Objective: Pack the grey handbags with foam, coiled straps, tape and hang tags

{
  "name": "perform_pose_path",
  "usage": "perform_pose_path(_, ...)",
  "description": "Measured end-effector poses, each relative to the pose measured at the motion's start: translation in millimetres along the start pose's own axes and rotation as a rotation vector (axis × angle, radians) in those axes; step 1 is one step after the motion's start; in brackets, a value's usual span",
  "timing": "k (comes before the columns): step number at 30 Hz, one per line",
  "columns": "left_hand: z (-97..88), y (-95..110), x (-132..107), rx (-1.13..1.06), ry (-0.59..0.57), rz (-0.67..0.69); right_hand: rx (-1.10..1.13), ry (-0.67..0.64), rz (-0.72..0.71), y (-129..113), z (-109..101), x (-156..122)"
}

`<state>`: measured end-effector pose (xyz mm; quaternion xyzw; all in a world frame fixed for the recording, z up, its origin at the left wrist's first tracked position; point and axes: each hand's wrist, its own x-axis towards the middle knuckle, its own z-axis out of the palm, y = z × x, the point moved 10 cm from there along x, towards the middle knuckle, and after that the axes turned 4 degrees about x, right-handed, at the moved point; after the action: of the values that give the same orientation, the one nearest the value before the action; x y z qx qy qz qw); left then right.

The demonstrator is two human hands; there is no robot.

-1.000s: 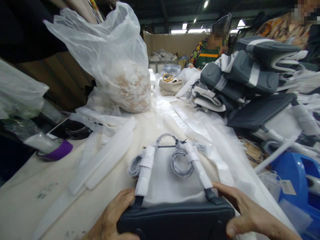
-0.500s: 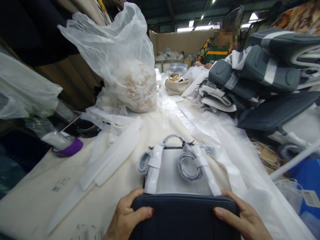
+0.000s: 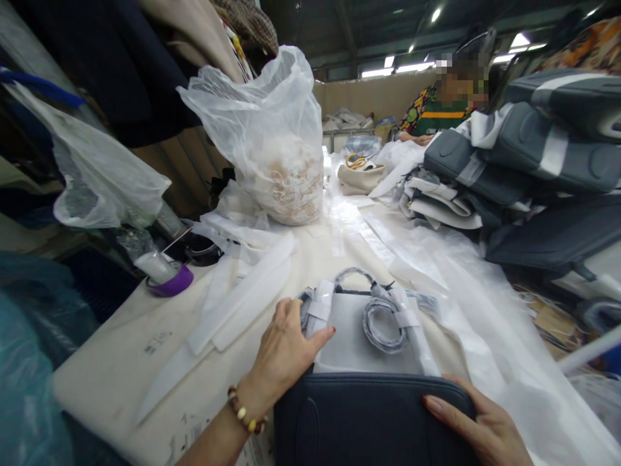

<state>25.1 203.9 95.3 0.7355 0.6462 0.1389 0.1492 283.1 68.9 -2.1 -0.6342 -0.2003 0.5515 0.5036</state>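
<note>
A dark navy handbag (image 3: 373, 421) lies in front of me at the bottom of the view. Its upper part is covered by a pale sheet (image 3: 347, 336). A plastic-wrapped handle (image 3: 356, 272) arches at the far end, and a wrapped strap coil (image 3: 385, 325) rests on the right under a white paper band (image 3: 406, 317). My left hand (image 3: 291, 340) is closed around the bag's upper left side, at the wrapped left strap (image 3: 320, 307), its thumb over the sheet. My right hand (image 3: 473, 414) grips the bag's right edge, thumb on top and fingers beneath.
White foam strips (image 3: 242, 285) and a purple tape roll (image 3: 172, 279) lie left on the table. Behind them stands a translucent bag of scraps (image 3: 291, 162). Wrapped dark bags (image 3: 524, 142) are piled at right. A co-worker (image 3: 436, 116) sits at the far end.
My left hand has let go of the bag's near left corner and moved up to the wrapped left strap. My right hand keeps its hold. The view has shifted left.
</note>
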Motion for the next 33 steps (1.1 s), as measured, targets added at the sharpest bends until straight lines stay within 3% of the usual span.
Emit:
perform_pose_path(2, 9.0, 11, 11, 0.095, -0.08, -0.035, -0.027, -0.027, -0.005, 2, -2, 4)
perform_pose_path(4, 11.0, 19, 14, 0.167, -0.055, -0.051, -0.092, -0.063, -0.017, 3, -4, 9)
perform_pose_path(6, 4.0, 32, 8, 0.226, 0.091, 0.02, -0.142, -0.103, -0.039, 4, -3, 12)
perform_pose_path(9, -6.1, 68, -15, 0.282, 0.344, 0.293, -0.138, -0.113, -0.094, 0, -1, 13)
perform_pose_path(12, -5.4, 87, -26, 0.215, 0.361, 0.422, -0.11, -0.083, -0.134, -3, -1, 11)
perform_pose_path(14, -9.2, 79, -18, 0.031, 0.282, 0.333, -0.102, -0.089, -0.137, -2, -1, 11)
perform_pose_path(16, -5.0, 55, -2, -0.344, 0.103, 0.121, -0.109, -0.112, -0.133, 1, -2, 14)
perform_pose_path(19, 26.0, 27, 9, -0.884, -0.249, -0.171, -0.123, -0.144, -0.125, 6, -5, 19)
perform_pose_path(21, 43.8, 19, 11, -1.013, -0.395, -0.229, -0.135, -0.15, -0.131, 7, -5, 20)
perform_pose_path(26, 68.7, 1, 17, -0.998, -0.441, -0.222, -0.216, -0.133, -0.161, 2, -2, 17)
perform_pose_path(30, 45.4, -19, 9, -0.832, -0.308, -0.183, -0.223, -0.122, -0.149, 2, -4, 16)
perform_pose_path(33, 28.2, -26, -17, -0.701, -0.246, -0.096, -0.248, -0.095, -0.141, 1, -6, 15)
